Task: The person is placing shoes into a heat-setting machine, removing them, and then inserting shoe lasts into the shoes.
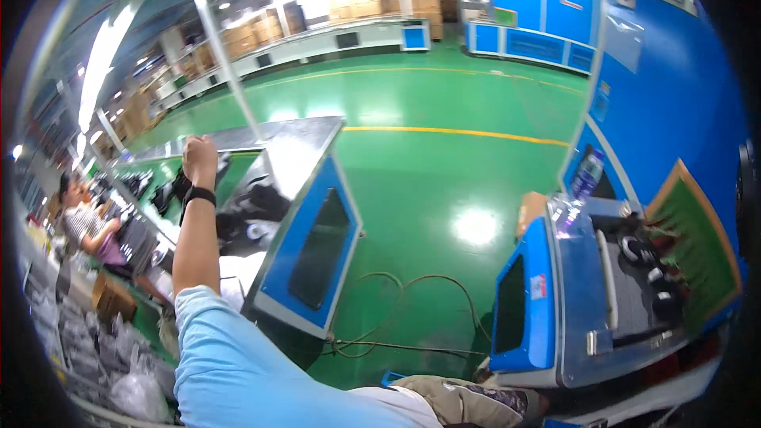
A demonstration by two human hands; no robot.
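My left hand (200,160) is stretched out ahead and to the left, closed, with a black band (199,194) round its wrist. Whatever it may hold is hidden. It shows over the long conveyor bench (305,139). Beside the hand are black shoe-like items (170,190), blurred. Nearer me, dark pieces (255,204) and a white roll (258,230) lie on the bench. My right hand is out of the picture.
A blue-sided machine (523,301) with black shoes (638,252) on its belt stands at right; a purple-labelled bottle (587,174) rests on it. Hoses (396,345) cross the green floor. Another person (91,230) works at far left. Plastic bags (139,392) are lower left.
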